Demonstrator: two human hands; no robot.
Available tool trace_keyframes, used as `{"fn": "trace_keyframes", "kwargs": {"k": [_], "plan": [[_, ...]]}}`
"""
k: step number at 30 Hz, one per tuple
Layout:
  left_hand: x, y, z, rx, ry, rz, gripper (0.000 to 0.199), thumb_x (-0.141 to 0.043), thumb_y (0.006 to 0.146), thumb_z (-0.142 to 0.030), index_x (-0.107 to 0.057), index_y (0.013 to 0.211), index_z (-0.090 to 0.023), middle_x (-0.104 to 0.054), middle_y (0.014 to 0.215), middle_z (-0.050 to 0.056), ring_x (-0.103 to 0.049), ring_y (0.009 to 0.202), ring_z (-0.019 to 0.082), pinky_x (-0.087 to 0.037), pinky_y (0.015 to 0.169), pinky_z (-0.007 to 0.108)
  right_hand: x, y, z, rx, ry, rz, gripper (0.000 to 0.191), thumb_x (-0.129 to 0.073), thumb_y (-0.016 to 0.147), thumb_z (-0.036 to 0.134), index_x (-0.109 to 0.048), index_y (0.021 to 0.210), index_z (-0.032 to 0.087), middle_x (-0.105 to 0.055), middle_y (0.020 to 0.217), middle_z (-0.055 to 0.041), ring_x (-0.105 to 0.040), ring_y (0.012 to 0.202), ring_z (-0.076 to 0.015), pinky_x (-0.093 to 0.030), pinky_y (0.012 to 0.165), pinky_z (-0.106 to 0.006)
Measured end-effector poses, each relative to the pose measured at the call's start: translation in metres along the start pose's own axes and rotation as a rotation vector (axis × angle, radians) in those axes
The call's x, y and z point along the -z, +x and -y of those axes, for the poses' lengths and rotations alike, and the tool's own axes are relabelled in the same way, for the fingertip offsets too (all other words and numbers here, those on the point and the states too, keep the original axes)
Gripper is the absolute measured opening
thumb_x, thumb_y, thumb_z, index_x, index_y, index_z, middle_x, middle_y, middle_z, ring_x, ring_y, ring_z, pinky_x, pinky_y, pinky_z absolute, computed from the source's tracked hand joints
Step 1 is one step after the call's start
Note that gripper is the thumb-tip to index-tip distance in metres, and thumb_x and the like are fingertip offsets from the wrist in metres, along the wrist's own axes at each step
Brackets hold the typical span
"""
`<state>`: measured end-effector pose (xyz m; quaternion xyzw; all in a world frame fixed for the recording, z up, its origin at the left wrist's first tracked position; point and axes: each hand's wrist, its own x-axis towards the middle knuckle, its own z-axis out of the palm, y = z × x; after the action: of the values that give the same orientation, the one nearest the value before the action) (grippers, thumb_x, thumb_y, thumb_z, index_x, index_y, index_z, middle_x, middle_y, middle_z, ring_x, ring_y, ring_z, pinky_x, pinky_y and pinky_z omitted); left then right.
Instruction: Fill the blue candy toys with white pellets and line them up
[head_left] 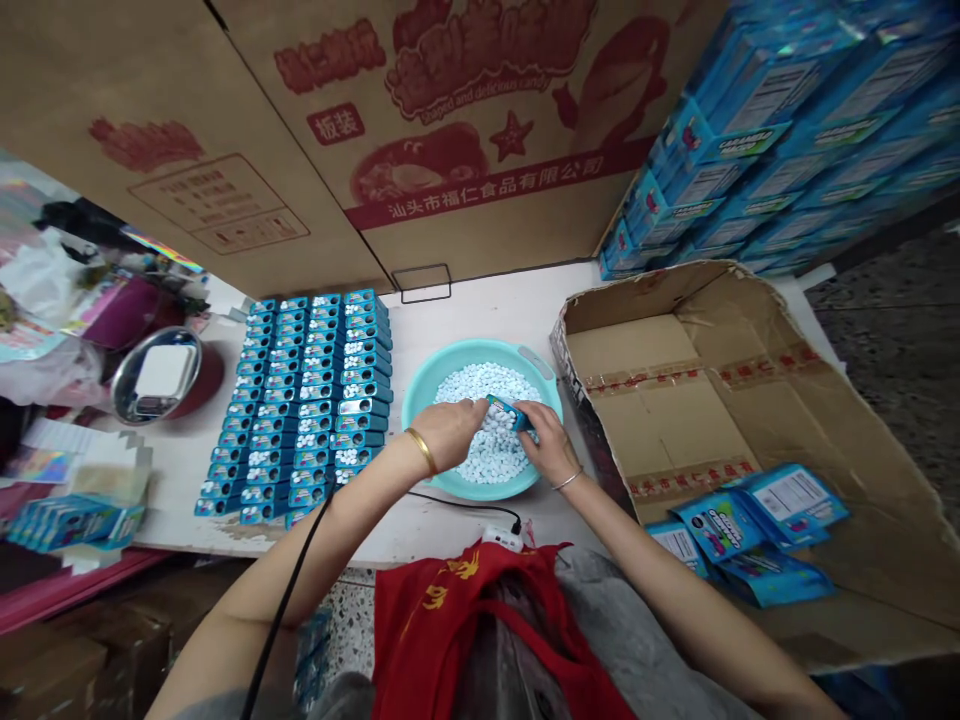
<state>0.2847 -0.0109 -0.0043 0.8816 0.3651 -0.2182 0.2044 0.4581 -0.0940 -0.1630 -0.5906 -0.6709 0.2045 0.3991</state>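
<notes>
Over a turquoise basin [420, 385] of small white candies [487, 465], both hands hold one small blue candy box [507, 412]. My left hand [450, 432], with a gold bangle at the wrist, pinches the box's left end. On the other end, the fingers of my right hand [553, 448] are closed, and a thin bracelet circles that wrist. The box is tilted above the candies. To the left of the basin, several rows of similar blue candy boxes [304, 400] stand packed together, with white candies showing at many of their tops.
An open cardboard carton [660, 390] to the right holds blue display boxes [720, 525]. Behind it rise stacked blue packages [720, 170]. Large printed cartons [480, 220] line the table's back. A metal bowl [191, 375] sits at left. A black cable [465, 505] crosses the front edge.
</notes>
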Motion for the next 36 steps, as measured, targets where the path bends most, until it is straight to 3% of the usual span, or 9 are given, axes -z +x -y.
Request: {"fn": "trace_keyframes", "kwargs": {"k": [5, 9, 12, 15, 19, 23, 26, 30, 36], "plan": [[0.013, -0.013, -0.033, 0.026, 0.136, -0.016, 0.028, -0.032, 0.091, -0.009, -0.051, 0.112, -0.012, -0.059, 0.099, 0.015, -0.065, 0.09, 0.026, -0.052, 0.073, 0.037, -0.004, -0.004, -0.001, -0.011, 0.009, -0.002, 0.049, -0.045, 0.078, 0.01, -0.05, 0.126, 0.024, -0.059, 0.117, -0.0095, -0.052, 0.113, -0.0265, -0.045, 0.099, -0.05], [0.001, -0.012, -0.007, 0.043, 0.132, -0.111, 0.029, -0.033, 0.091, -0.009, -0.052, 0.111, -0.016, -0.058, 0.101, 0.011, -0.064, 0.088, 0.023, -0.05, 0.072, 0.034, -0.004, -0.003, -0.004, -0.033, 0.024, -0.022, 0.048, -0.045, 0.078, 0.01, -0.051, 0.123, 0.022, -0.059, 0.117, -0.01, -0.053, 0.113, -0.0263, -0.045, 0.099, -0.05], [-0.031, 0.007, 0.033, 0.135, 0.044, -0.233, 0.033, -0.034, 0.089, -0.007, -0.048, 0.116, -0.019, -0.057, 0.105, 0.009, -0.061, 0.092, 0.022, -0.048, 0.075, 0.032, -0.003, 0.0, -0.007, -0.086, 0.048, -0.046, 0.045, -0.045, 0.078, 0.011, -0.052, 0.121, 0.022, -0.06, 0.116, -0.0104, -0.054, 0.111, -0.0265, -0.045, 0.098, -0.049], [-0.077, 0.037, 0.06, 0.132, -0.033, -0.181, 0.035, -0.033, 0.088, -0.005, -0.049, 0.117, -0.017, -0.057, 0.11, 0.011, -0.057, 0.1, 0.023, -0.046, 0.083, 0.035, 0.0, 0.004, -0.008, -0.136, 0.077, -0.064, 0.041, -0.048, 0.08, 0.016, -0.053, 0.12, 0.021, -0.06, 0.115, -0.011, -0.056, 0.11, -0.0264, -0.046, 0.096, -0.047], [-0.132, 0.065, 0.06, 0.016, -0.161, -0.058, 0.037, -0.036, 0.086, -0.004, -0.051, 0.116, -0.019, -0.056, 0.115, 0.011, -0.056, 0.1, 0.022, -0.045, 0.085, 0.034, 0.006, 0.01, -0.008, -0.166, 0.093, -0.085, 0.037, -0.052, 0.083, 0.023, -0.052, 0.119, 0.021, -0.062, 0.113, -0.0107, -0.058, 0.106, -0.0252, -0.048, 0.093, -0.044], [-0.158, 0.068, 0.048, -0.111, -0.395, 0.009, 0.035, -0.042, 0.085, -0.009, -0.051, 0.118, -0.019, -0.057, 0.119, 0.01, -0.057, 0.102, 0.021, -0.044, 0.089, 0.033, 0.009, 0.013, -0.011, -0.185, 0.12, -0.092, 0.036, -0.056, 0.083, 0.029, -0.053, 0.119, 0.021, -0.062, 0.114, -0.0108, -0.06, 0.104, -0.0246, -0.049, 0.092, -0.042], [-0.161, 0.064, 0.046, -0.164, -0.483, 0.023, 0.034, -0.051, 0.083, -0.014, -0.052, 0.117, -0.018, -0.06, 0.115, 0.007, -0.057, 0.101, 0.018, -0.044, 0.09, 0.029, 0.009, 0.013, -0.014, -0.207, 0.15, -0.105, 0.037, -0.058, 0.082, 0.032, -0.054, 0.117, 0.019, -0.063, 0.113, -0.0111, -0.06, 0.103, -0.0249, -0.048, 0.092, -0.042], [-0.153, 0.055, 0.053, -0.232, -0.807, 0.065, 0.033, -0.058, 0.079, -0.018, -0.053, 0.112, -0.015, -0.061, 0.106, 0.005, -0.056, 0.091, 0.015, -0.044, 0.084, 0.027, 0.009, 0.012, -0.016, -0.224, 0.186, -0.105, 0.038, -0.059, 0.082, 0.034, -0.054, 0.117, 0.02, -0.063, 0.113, -0.0107, -0.06, 0.102, -0.025, -0.048, 0.091, -0.042], [-0.104, 0.022, 0.069, -0.274, -0.99, 0.015, 0.035, -0.06, 0.079, -0.027, -0.054, 0.112, -0.014, -0.058, 0.094, 0.002, -0.052, 0.079, 0.012, -0.044, 0.075, 0.026, 0.007, 0.009, -0.013, -0.202, 0.178, -0.075, 0.037, -0.057, 0.08, 0.026, -0.054, 0.117, 0.02, -0.062, 0.114, -0.0107, -0.059, 0.105, -0.025, -0.047, 0.093, -0.042]]}}
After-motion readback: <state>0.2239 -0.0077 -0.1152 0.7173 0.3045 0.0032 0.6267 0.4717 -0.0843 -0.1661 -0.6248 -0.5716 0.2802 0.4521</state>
